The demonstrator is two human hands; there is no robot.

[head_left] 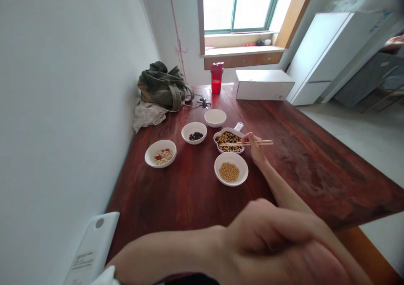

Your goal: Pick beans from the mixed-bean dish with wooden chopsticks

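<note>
Our right hand (256, 149) pinches chopsticks (267, 142) over the handled dish (239, 127). Work looks partway: yellow beans (229, 172) sit bowled before the dish, black beans (196, 136) left of it; mixed beans (226, 137) await inside. Our left hand (284, 241), curled, blurred: contents unclear.

- Right arm (285, 187) reaches over the table's (179, 196) near edge; right hand (255, 147) pinching.
- Left forearm (170, 249) runs rightward nearby; left hand (277, 245) blurred, loosely curled.
</note>
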